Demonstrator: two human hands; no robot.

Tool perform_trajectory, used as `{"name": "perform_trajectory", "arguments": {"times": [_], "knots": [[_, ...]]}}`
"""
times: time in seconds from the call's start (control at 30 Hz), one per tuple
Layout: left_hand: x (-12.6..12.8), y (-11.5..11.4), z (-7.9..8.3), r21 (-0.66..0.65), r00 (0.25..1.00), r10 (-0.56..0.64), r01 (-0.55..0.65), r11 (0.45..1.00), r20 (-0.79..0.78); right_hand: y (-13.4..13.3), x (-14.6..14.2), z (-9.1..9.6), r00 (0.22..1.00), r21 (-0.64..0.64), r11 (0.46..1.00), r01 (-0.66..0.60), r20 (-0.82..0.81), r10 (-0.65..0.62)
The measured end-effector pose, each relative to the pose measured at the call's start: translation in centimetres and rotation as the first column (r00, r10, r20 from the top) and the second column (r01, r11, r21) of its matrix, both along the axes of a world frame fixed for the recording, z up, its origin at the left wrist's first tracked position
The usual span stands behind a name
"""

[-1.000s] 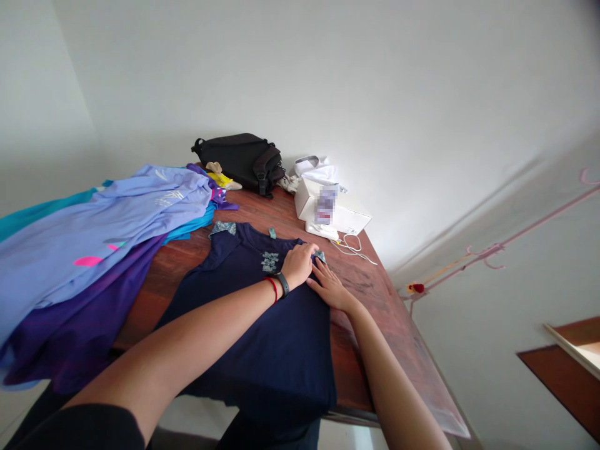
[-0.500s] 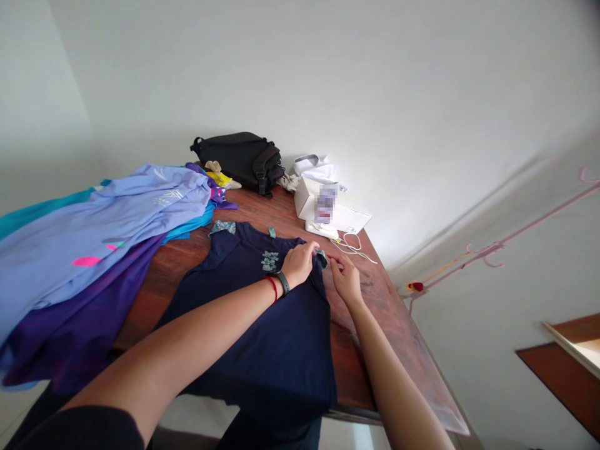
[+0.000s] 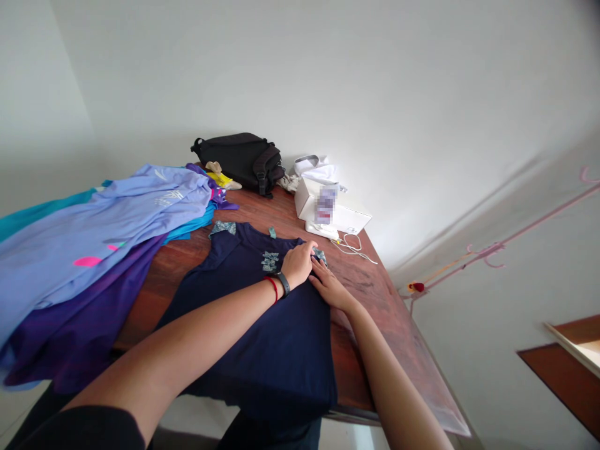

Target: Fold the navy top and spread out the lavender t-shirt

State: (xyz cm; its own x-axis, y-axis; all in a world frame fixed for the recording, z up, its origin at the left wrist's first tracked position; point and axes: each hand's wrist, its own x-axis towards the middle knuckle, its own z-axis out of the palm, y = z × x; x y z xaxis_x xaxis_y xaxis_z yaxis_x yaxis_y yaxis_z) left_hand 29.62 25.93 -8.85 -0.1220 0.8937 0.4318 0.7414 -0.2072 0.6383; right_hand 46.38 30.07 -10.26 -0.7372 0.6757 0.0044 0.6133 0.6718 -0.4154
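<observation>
A navy shirt (image 3: 262,337) with a pale patterned print and patterned sleeve cuffs lies spread on the brown wooden table (image 3: 370,294), its hem hanging over the near edge. My left hand (image 3: 298,264), with a black band and a red string at the wrist, is curled on the shirt's right shoulder, fingers closed on the fabric beside the patterned cuff (image 3: 320,255). My right hand (image 3: 330,286) lies flat on the shirt's right edge just below that cuff, fingers stretched out and pointing at my left hand.
A pile of lilac, teal and purple garments (image 3: 89,250) covers the table's left side. At the back stand a black bag (image 3: 239,159), a white box (image 3: 328,209) with a white cable (image 3: 354,247), and white cloth. A white wall is close on the right.
My right hand, lifted and pinching near the cuff half a second ago, has come back down flat on the shirt's right edge. My left hand has stayed in place.
</observation>
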Motion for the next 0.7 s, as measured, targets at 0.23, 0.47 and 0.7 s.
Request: {"name": "perform_trajectory", "arguments": {"times": [0.23, 0.47, 0.7], "knots": [[0.4, 0.1, -0.6, -0.055, 0.988, -0.055, 0.048, 0.997, -0.142, -0.4, 0.2, 0.4, 0.998, -0.041, 0.999, -0.006, 0.069, 0.009], [0.7, 0.1, -0.9, -0.070, 0.961, -0.080, 0.063, 0.996, -0.265, -0.7, 0.1, 0.5, 0.994, -0.051, 0.999, 0.011, 0.108, -0.005], [0.8, 0.2, -1.3, -0.049, 0.924, -0.052, 0.036, 0.998, -0.379, -1.1, -0.2, 0.8, 0.988, -0.056, 0.998, 0.024, 0.151, -0.016]]}}
